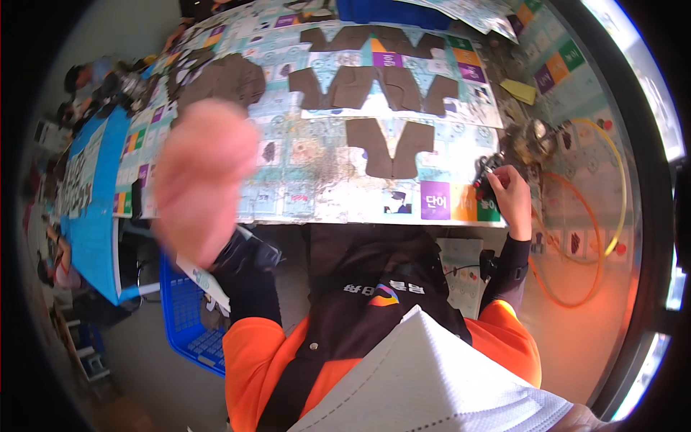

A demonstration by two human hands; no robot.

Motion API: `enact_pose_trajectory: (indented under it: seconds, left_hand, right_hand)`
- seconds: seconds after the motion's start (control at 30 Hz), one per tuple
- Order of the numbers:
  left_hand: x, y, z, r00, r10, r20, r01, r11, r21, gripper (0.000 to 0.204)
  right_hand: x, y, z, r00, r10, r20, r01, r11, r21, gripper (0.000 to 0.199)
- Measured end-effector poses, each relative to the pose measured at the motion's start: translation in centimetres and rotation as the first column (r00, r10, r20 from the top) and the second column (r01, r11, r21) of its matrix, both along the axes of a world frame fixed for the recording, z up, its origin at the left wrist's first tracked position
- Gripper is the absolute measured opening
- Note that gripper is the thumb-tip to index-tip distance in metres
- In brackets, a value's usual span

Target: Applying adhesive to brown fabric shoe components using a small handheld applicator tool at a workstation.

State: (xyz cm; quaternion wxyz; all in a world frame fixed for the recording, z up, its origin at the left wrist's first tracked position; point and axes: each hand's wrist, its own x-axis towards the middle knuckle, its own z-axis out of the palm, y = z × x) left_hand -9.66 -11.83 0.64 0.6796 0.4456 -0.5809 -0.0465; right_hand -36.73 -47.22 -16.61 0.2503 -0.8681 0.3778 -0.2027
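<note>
My left hand [205, 180] is raised close to the camera over the left of the table. It is smeared by motion, so its fingers do not show clearly. At the table's right edge my right hand [511, 198] has its fingers closed at a small dark metal tool with red parts [484, 173]. Between the hands, a brown V-shaped flat cut piece [392, 162] lies near the front of the table. Behind it lie more brown cut pieces [349, 90] in a row, with a farther row [349, 38] beyond. A pile of brown pieces [227, 79] sits behind my left hand.
The table [309, 191] has a stained printed cover. On the right are a metal fixture [536, 137], a yellow pad [518, 91] and yellow and orange hoses [601, 263]. A blue basket [183, 317] stands below left, a blue bin [392, 11] far back. Other people [93, 75] work at left.
</note>
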Motion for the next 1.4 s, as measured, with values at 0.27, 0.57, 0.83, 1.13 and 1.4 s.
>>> enact_pose_trajectory:
  seconds: [0.27,0.57,0.83,1.13,1.4]
  left_hand:
    - [0.1,1.3,1.1,0.960,-0.280,0.005,0.275,0.940,-0.203,0.041]
    - [-0.4,6.1,-3.0,0.990,-0.104,-0.099,0.071,0.953,-0.296,0.040]
    - [-0.1,6.1,-1.8,0.997,-0.034,-0.074,0.014,0.966,-0.258,0.039]
    - [5.9,8.2,1.5,0.725,0.523,0.449,-0.206,0.787,-0.582,0.038]
    - [6.8,5.4,0.8,0.907,0.239,0.348,-0.075,0.902,-0.426,0.037]
  right_hand:
    - [-0.4,0.9,2.5,0.995,-0.014,-0.101,0.008,0.998,-0.061,0.021]
    - [-0.6,1.8,3.3,0.986,0.049,-0.159,-0.076,0.983,-0.169,0.017]
    - [0.9,0.2,4.9,0.994,0.079,-0.072,-0.093,0.974,-0.206,0.016]
    - [-0.1,2.1,2.7,0.993,0.081,-0.086,-0.100,0.964,-0.246,0.011]
    - [3.2,2.8,5.0,0.995,0.091,-0.049,-0.098,0.979,-0.178,0.013]
